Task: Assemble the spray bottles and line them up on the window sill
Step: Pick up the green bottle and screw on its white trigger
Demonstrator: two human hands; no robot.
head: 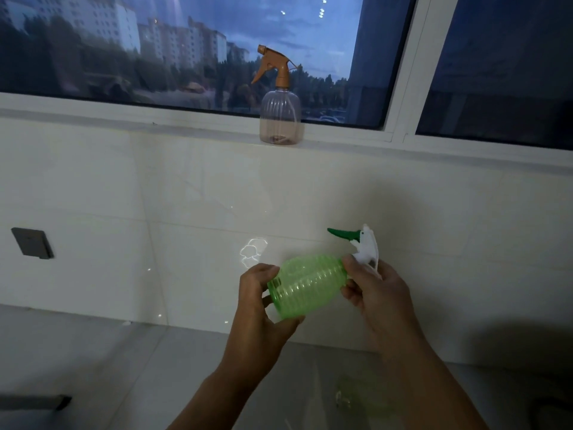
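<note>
Green bottle (305,285) lay tilted between hands: left hand (263,308) wrapped round base, right hand (376,291) pinching neck under white sprayer (367,248). Orange-topped bottle (280,114) upright on far sill (186,125).

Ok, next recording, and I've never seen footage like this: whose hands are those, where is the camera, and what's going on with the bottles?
There is no machine here. A person wears one wide-angle camera on the head, looking forward and down, so the two bare arms rising from the bottom edge are the wearer's own.

The left hand grips the base end of a ribbed, see-through green plastic bottle, which is held on its side. The right hand is at the bottle's neck, holding a white spray head with a green trigger there. Whether it is fully screwed on cannot be told.

Above, on the white window sill, stands one finished bottle: a clear, brownish-tinted bottle with an orange spray head, upright against the glass. Outside it is dusk, with apartment blocks.
</note>
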